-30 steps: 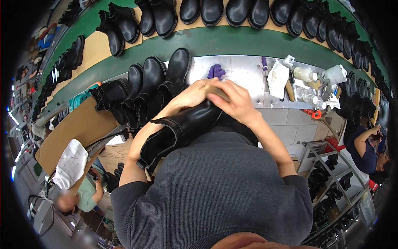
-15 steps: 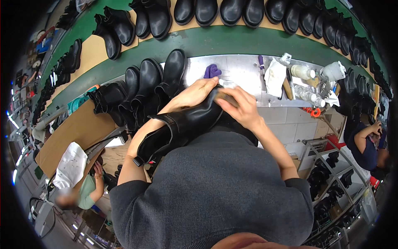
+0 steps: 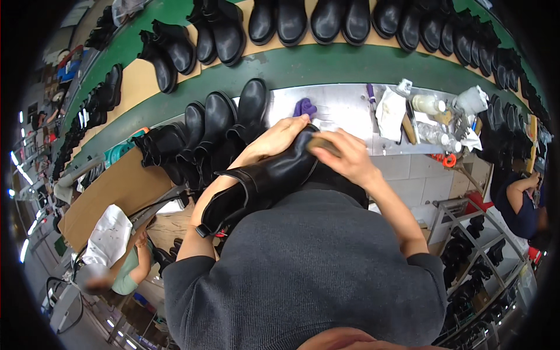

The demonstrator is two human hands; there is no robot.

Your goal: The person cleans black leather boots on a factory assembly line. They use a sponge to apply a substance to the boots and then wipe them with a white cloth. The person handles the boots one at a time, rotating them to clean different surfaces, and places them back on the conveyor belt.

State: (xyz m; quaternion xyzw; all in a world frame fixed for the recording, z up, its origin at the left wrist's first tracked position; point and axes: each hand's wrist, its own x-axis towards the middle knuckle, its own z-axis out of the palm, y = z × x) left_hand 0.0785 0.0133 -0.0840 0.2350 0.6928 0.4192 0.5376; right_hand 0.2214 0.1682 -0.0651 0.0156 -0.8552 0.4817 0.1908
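Observation:
A black leather boot (image 3: 265,181) lies slantwise in front of my chest, its open shaft toward my left elbow and its toe pointing up to the work surface. My left hand (image 3: 281,135) is closed on the boot near the toe, with the forearm passing behind the shaft. In my right hand (image 3: 354,160) is a brown shoe brush (image 3: 322,146), its back curved and wood-like, held against the boot's toe. The bristle side is hidden. Just beyond my fingers, a purple cloth (image 3: 304,108) lies on the metal work surface (image 3: 345,105).
Several black boots (image 3: 219,114) stand to the left. More boots (image 3: 290,22) line the green conveyor (image 3: 286,61) behind. Bottles (image 3: 429,105), a white cloth (image 3: 389,114) and tools lie at right. Cardboard (image 3: 111,195) slopes on the left. Co-workers sit at both sides.
The brush in my right hand has shifted slightly on the boot's toe. My left hand keeps its hold. The whole view has moved a little, so the surroundings appear lower and further right.

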